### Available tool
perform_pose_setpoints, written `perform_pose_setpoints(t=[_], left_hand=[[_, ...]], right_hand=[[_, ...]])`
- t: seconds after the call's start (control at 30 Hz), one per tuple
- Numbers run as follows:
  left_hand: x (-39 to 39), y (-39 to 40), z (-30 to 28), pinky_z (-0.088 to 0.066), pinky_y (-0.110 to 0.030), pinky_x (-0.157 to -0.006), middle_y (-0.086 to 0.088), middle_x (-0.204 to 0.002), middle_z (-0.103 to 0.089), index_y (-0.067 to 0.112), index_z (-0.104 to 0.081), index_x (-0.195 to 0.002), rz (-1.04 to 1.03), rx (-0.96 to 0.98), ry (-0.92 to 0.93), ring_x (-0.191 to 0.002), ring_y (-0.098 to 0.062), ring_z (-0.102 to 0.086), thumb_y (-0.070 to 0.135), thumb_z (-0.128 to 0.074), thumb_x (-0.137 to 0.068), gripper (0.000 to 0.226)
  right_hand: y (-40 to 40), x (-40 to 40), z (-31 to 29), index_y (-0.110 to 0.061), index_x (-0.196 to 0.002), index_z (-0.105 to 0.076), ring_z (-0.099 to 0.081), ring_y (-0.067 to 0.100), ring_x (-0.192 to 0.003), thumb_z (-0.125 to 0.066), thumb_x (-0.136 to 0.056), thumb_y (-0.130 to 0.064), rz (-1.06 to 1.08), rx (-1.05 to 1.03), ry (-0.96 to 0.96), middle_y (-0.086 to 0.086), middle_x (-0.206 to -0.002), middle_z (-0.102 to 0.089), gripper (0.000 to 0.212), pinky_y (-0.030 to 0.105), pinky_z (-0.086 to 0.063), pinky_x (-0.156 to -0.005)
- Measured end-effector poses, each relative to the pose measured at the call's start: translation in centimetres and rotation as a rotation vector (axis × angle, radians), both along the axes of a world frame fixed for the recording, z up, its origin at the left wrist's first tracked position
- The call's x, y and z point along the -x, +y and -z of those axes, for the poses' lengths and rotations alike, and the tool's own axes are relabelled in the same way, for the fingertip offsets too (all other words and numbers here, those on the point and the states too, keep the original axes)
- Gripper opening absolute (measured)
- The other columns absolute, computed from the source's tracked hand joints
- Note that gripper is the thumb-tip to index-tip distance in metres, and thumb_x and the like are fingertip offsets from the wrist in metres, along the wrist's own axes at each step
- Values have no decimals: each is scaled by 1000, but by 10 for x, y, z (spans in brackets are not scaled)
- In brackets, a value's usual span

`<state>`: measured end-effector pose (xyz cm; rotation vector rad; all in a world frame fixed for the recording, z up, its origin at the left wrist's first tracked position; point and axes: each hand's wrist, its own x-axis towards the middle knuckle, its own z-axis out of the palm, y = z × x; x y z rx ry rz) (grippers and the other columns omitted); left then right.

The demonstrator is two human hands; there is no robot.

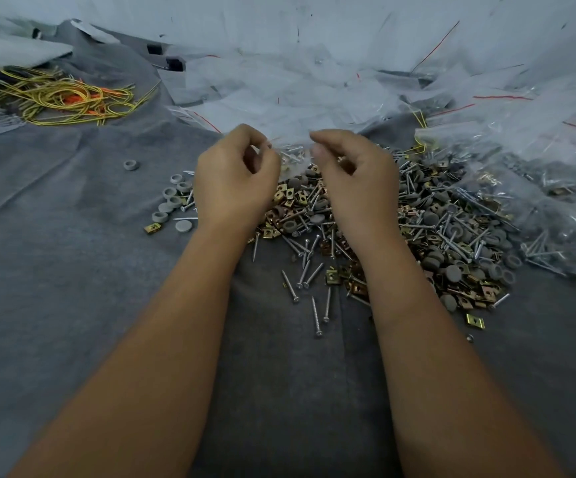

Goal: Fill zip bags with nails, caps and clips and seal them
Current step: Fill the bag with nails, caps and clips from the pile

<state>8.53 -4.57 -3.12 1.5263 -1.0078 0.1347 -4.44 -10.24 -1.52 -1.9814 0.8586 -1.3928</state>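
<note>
A small clear zip bag [293, 157] hangs between my two hands above the heap of parts. My left hand [234, 181] pinches its left top corner and my right hand [355, 177] pinches its right top corner. Silver nails show through the bag. Below and to the right spreads a mixed pile [428, 229] of silver nails, grey round caps and brass-coloured clips on grey cloth [72, 288]. A few grey caps [172, 201] lie apart, left of my left hand.
A drift of empty clear zip bags [314, 88] with red seal lines lies behind the pile. Filled bags [534, 188] are heaped at the right. A tangle of yellow and orange cords [69, 98] lies at the far left.
</note>
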Motion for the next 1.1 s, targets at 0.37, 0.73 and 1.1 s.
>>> perform_pose_setpoints(t=[0.37, 0.73, 1.1], left_hand=[[-9, -3, 5, -30, -27, -51, 10, -57, -47, 22, -59, -83, -105, -198, -31, -54, -2, -45, 26, -54, -88, 8], [-10, -7, 7, -31, -27, -53, 10, -59, -49, 24, -58, -82, -94, -242, 23, -58, -9, -47, 25, -55, -87, 6], [-7, -3, 6, -45, -42, -47, 4, -51, -42, 32, -48, -95, 29, -180, -35, -45, -11, -45, 14, -41, -84, 23]], right_hand=[[-1, -5, 11, -26, -130, -60, -45, 22, -116, -53, -96, -24, 17, 292, 819, -3, -126, -58, 34, 37, -34, -96], [-1, -8, 13, -25, -106, -66, -43, 23, -115, -64, -88, -31, 88, 286, 855, -1, -112, -53, 19, 39, -32, -98], [0, -6, 5, -22, -87, -63, -57, 1, -73, -67, -84, -7, -54, -99, 330, -14, -77, -59, 16, 23, -49, -68]])
